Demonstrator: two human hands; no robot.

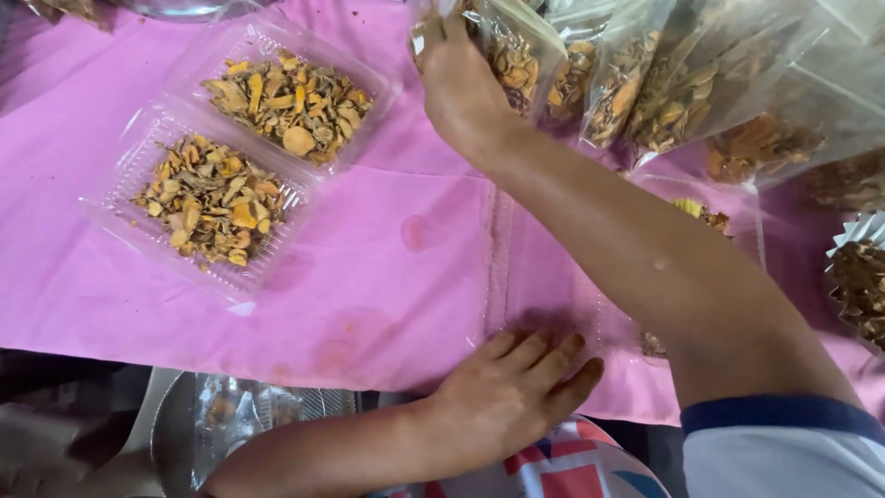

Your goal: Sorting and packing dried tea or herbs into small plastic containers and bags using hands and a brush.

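1. Pink cloth (387,277), faintly stained near its middle, covers the table and fills most of the head view; its near edge runs along the bottom, and some clear wrapping lies below it in shadow.

2. At upper left, an open clear clamshell tray (147,221) lies flat. Both of its halves hold dried yellow-orange root slices (217,203).

3. The right hand (456,78) reaches across to the far side and closes on the top of a clear packet of dried slices (512,55). The fingers wrap the packet's upper edge, though the frame cuts off their tips.

4. That packet is the nearest of a row of similar clear bags (682,83), which lean and overlap along the upper right. It stands roughly on end and tilted. Its long axis runs from the pinched top down towards the cloth, and its filling has slumped low.

5. The left hand (516,387) rests palm down at the cloth's near edge with its fingers together and extended. It presses on the cloth, and perhaps on a thin clear sheet whose outline is hard to make out, and it grips nothing.

6. Judged from this, the packet handles best when pinched firmly across its full top edge and lifted straight along its long axis. That way the loose slices stay at the bottom and the neighbouring bags are not dragged over.

7. A pleated foil cup (862,277) of darker dried pieces sits at the right edge, well apart from both hands.
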